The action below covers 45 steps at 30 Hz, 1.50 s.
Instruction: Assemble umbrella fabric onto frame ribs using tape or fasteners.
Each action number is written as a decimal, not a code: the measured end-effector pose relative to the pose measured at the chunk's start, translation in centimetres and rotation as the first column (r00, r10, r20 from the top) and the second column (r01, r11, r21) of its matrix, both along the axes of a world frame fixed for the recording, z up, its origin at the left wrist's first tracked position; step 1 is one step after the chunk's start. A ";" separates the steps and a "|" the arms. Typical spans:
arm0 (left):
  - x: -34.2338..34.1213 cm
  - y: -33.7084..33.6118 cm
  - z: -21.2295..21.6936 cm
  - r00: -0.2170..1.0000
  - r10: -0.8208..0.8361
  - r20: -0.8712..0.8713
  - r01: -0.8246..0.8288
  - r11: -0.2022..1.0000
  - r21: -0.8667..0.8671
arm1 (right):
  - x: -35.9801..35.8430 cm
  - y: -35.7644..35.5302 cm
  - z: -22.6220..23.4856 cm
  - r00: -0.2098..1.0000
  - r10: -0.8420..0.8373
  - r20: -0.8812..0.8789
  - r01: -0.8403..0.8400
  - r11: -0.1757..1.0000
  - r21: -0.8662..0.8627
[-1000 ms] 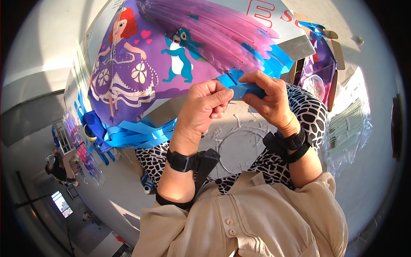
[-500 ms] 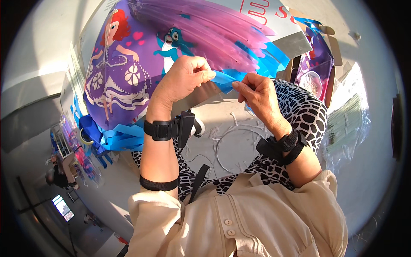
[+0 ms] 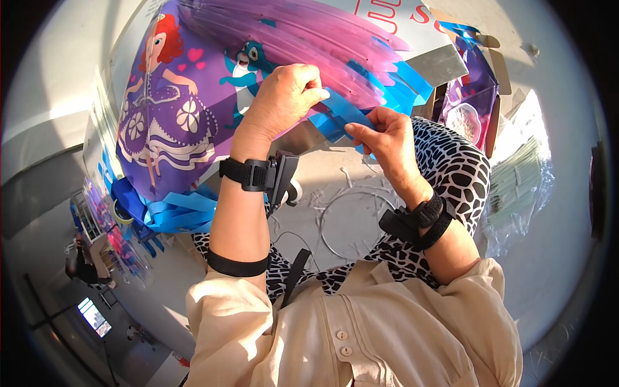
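Note:
A big purple kite [image 3: 193,122] printed with a cartoon girl and a blue animal lies across my lap. Blue ribbon tails [image 3: 348,113] hang from its edge. My left hand [image 3: 284,97] is raised over the kite and pinches one end of a blue ribbon. My right hand [image 3: 383,138] grips the same ribbon lower down, close beside the left. Pink and purple streamers [image 3: 303,32] fan out along the top of the kite. Both wrists carry black straps.
More blue ribbons [image 3: 174,209] bunch at the kite's lower left. A cardboard box [image 3: 477,97] with purple packs stands at the upper right, a clear bag of white sticks [image 3: 519,190] to its right. Thin white wire loops [image 3: 348,219] lie on the floor between my knees.
Both hands have moved up and left from over my knee to the kite's edge. They hold the blue ribbon stretched between them.

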State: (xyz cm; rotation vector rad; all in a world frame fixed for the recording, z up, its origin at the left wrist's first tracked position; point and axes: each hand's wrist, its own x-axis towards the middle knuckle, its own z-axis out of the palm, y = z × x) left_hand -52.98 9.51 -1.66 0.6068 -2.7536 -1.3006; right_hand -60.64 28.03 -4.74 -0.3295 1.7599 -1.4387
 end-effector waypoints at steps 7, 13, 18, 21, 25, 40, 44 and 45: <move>0.1 0.2 0.0 1.000 -0.003 -0.016 0.003 0.999 -0.032 | -0.2 0.5 -0.2 0.988 -0.041 0.149 0.062 0.988 -0.141; -0.6 0.5 0.2 0.997 -0.012 0.071 0.020 0.994 -0.111 | 0.0 0.4 -1.1 0.999 -0.047 0.015 0.047 0.998 -0.031; -0.7 0.6 -0.9 0.999 -0.022 0.026 0.027 0.974 -0.227 | 0.1 0.2 -1.2 0.997 -0.068 -0.025 0.068 0.997 0.019; -0.9 0.7 -1.3 1.000 -0.008 0.012 0.010 0.971 -0.240 | 0.1 0.2 -1.5 0.994 -0.090 -0.059 0.093 0.995 0.046; -1.0 0.9 -2.0 0.999 -0.001 -0.040 -0.011 0.955 -0.296 | 0.4 0.0 -1.8 0.989 -0.128 -0.073 0.131 0.991 0.038; 0.8 -1.2 -2.2 0.902 0.391 -0.183 -0.429 0.860 -0.276 | 0.6 -0.3 -2.1 0.982 -0.155 -0.111 0.159 0.987 0.027; 0.6 1.7 -1.9 0.923 0.367 -0.113 -0.370 0.771 -0.518 | 0.4 -0.1 -2.4 0.981 -0.140 -0.138 0.152 0.986 0.076; 0.7 1.8 -2.1 0.922 0.373 -0.102 -0.366 0.753 -0.548 | 0.5 -0.2 -2.2 0.981 -0.136 -0.137 0.147 0.986 0.075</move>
